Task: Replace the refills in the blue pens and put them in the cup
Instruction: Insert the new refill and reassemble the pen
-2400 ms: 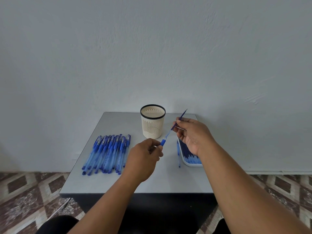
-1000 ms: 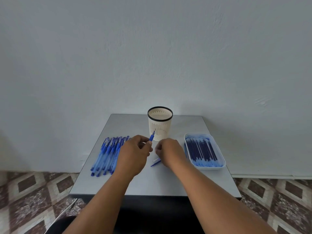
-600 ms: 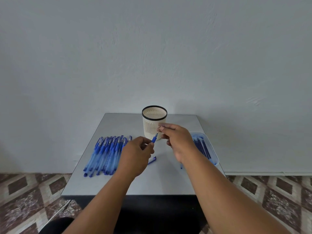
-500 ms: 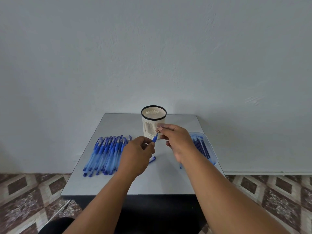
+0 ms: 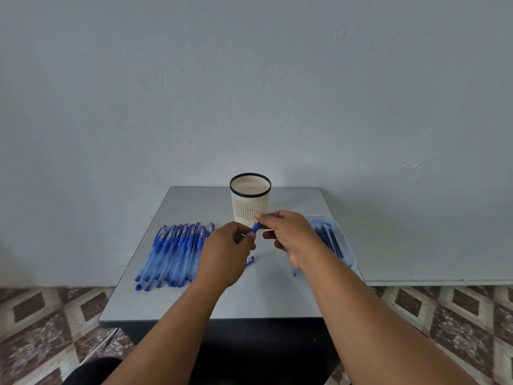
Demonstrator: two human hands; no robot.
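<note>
The counter (image 5: 177, 304) carries a full row of pens (image 5: 173, 252) and a refill tray (image 5: 342, 240). The cup (image 5: 250, 202) appears empty. Left hand (image 5: 226, 255) grips one pen (image 5: 255, 227); right hand (image 5: 288, 236) pinches its tip. Nearly all work remains.

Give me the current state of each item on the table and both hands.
Cup: upright, no pens visible inside.
Pen: held between both hands.
Left hand: grips the pen.
Right hand: pinches the pen's upper end.
Pen pile: lying flat, left.
Refill tray: holds refills.
Cap: loose on table.
</note>
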